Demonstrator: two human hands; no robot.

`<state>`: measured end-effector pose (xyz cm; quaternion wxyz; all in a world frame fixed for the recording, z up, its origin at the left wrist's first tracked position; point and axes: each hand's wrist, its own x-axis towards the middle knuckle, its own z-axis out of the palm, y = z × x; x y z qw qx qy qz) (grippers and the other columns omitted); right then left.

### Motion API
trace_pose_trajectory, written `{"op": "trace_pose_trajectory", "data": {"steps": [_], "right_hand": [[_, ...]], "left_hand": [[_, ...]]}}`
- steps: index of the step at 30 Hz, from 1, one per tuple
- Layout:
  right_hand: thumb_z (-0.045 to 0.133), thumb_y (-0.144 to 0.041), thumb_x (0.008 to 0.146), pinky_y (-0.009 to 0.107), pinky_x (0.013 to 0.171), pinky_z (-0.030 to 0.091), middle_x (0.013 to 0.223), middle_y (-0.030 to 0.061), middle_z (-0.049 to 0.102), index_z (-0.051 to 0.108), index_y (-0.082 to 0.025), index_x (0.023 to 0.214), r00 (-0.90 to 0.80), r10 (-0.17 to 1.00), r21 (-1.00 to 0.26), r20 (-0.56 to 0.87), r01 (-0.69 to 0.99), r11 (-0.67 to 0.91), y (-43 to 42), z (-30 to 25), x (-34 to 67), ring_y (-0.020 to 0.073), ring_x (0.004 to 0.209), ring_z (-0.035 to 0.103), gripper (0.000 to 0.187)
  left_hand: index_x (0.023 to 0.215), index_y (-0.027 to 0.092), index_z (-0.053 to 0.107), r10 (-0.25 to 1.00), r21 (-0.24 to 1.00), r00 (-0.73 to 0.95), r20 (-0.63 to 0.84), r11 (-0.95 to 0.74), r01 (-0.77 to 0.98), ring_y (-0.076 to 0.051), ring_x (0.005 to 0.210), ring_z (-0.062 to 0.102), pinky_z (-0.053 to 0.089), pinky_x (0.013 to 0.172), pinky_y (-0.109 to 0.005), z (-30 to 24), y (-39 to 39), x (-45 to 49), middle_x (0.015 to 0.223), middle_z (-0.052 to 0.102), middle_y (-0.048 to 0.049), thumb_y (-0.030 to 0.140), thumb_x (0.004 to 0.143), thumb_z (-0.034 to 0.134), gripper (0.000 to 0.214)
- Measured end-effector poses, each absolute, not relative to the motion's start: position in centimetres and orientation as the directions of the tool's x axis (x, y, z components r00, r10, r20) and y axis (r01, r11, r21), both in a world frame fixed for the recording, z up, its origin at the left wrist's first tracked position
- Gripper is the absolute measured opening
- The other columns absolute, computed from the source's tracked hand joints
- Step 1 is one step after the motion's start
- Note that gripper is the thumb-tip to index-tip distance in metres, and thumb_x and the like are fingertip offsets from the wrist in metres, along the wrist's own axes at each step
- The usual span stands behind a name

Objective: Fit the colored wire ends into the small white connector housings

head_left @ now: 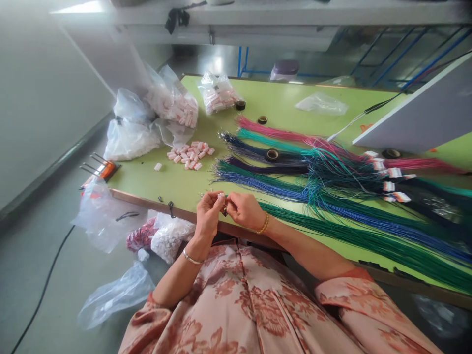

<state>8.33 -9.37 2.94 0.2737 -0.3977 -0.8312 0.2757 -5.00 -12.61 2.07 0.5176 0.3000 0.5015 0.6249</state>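
Note:
Over the table's front edge, my two hands meet with their fingertips close together. My left hand (209,211) pinches a small pale pink plastic connector housing (221,196) between thumb and fingers. Beside it, my right hand (246,211) is closed in a pinch on what looks like a thin green wire, mostly hidden by the fingers. A bundle of green wires (295,219) stretches to the right from behind my right wrist. Left of the wire ends lies a loose pile of pink connector housings (191,155), with one single housing (158,167) apart from it.
Blue wires (258,182), dark wires (254,147) and pink wires (273,129) lie across the green table (147,183). Tape rolls (272,155) rest among them. Bags of housings (219,93) stand at the back left. An orange holder with metal rods (107,171) sits at the left corner.

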Motion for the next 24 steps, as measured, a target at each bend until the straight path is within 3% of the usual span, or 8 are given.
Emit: {"op": "trace_pose_trajectory", "data": {"steps": [6, 8, 12, 21, 24], "right_hand": [[0.042, -0.033, 0.093, 0.023, 0.060, 0.035, 0.072, 0.0014, 0.065, 0.065, -0.016, 0.086, -0.623, 0.774, -0.752, 0.114, 0.455, 0.477, -4.9, 3.7, 10.4, 0.0115, 0.062, 0.052, 0.030], [0.046, -0.033, 0.092, 0.024, 0.064, 0.037, 0.079, 0.0030, 0.067, 0.067, -0.016, 0.088, -0.498, 0.862, -0.677, 0.093, 0.603, 0.422, -2.6, 3.6, 11.3, 0.0127, 0.068, 0.054, 0.027], [0.058, -0.029, 0.086, 0.026, 0.064, 0.034, 0.094, 0.0058, 0.067, 0.069, -0.020, 0.091, -0.343, 0.939, -0.389, -0.008, 0.867, 0.313, -0.4, 2.4, 11.6, 0.0162, 0.079, 0.057, 0.015], [0.041, -0.027, 0.096, 0.028, 0.062, 0.029, 0.097, 0.0102, 0.064, 0.066, -0.018, 0.094, -0.501, 0.864, -0.209, 0.057, 0.840, 0.501, -1.1, 1.1, 11.6, 0.0188, 0.082, 0.054, 0.027], [0.040, -0.025, 0.095, 0.029, 0.063, 0.029, 0.097, 0.0132, 0.064, 0.065, -0.015, 0.093, -0.524, 0.846, -0.203, 0.098, 0.822, 0.532, -1.1, 1.7, 11.8, 0.0191, 0.080, 0.054, 0.027]], "left_hand": [[0.084, 0.015, 0.067, 0.956, 0.923, -0.207, -0.209, 0.122, -0.366, -0.007, 0.057, 0.053, 0.041, 0.053, -0.020, 2.4, -11.9, -6.4, 0.068, 0.063, -0.0006, 0.041, 0.064, 0.082, 0.036], [0.084, 0.015, 0.067, 0.955, 0.915, -0.188, -0.227, 0.143, -0.376, -0.007, 0.056, 0.053, 0.040, 0.052, -0.020, 2.5, -11.5, -6.9, 0.068, 0.063, -0.0008, 0.041, 0.062, 0.083, 0.037], [0.083, 0.014, 0.066, 0.950, 0.892, -0.166, -0.264, 0.175, -0.416, -0.007, 0.055, 0.053, 0.040, 0.052, -0.020, 2.2, -11.1, -7.3, 0.067, 0.063, -0.0006, 0.042, 0.059, 0.085, 0.042], [0.084, 0.013, 0.066, 0.944, 0.870, -0.126, -0.304, 0.221, -0.440, -0.006, 0.054, 0.053, 0.040, 0.052, -0.020, 1.3, -11.2, -7.5, 0.068, 0.064, -0.0015, 0.041, 0.058, 0.086, 0.043], [0.085, 0.013, 0.066, 0.944, 0.869, -0.128, -0.304, 0.220, -0.444, -0.006, 0.055, 0.054, 0.040, 0.051, -0.019, 1.1, -11.1, -7.6, 0.069, 0.064, -0.0021, 0.041, 0.059, 0.085, 0.043]]}}
